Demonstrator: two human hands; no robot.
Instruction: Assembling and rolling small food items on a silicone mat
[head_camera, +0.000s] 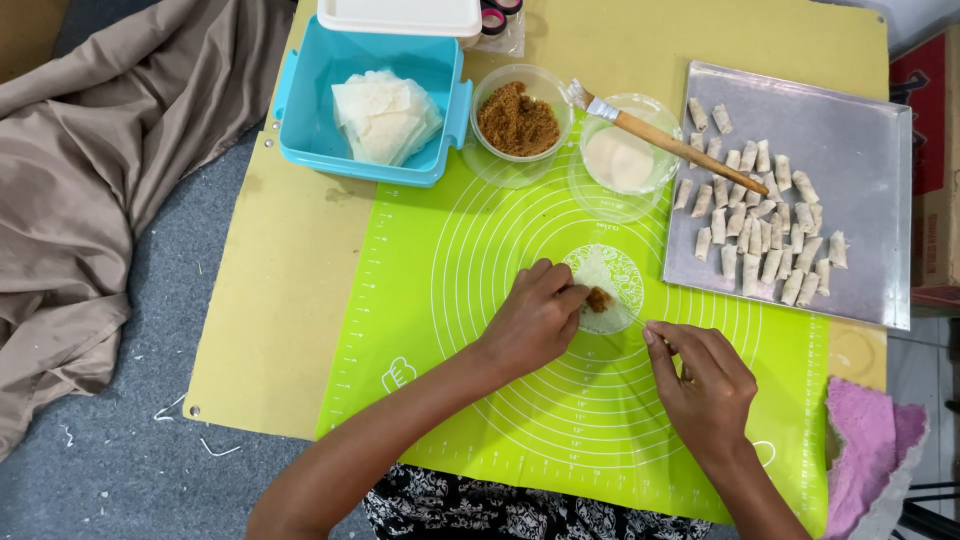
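Your left hand covers the wrapper's near edge, and the frame cuts off the pink cloth.

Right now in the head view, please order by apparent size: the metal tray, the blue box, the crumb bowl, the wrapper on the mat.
1. Metal tray, largest.
2. Blue box.
3. Crumb bowl.
4. Wrapper, smallest; the left hand partly hides it, so its rank below the bowl is unsure.

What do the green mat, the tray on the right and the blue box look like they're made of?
Green mat: likely silicone, matte, thin and lying flat. Tray: metal, probably aluminium, dull grey sheen with raised edges. Blue box: smooth moulded plastic, by its look.
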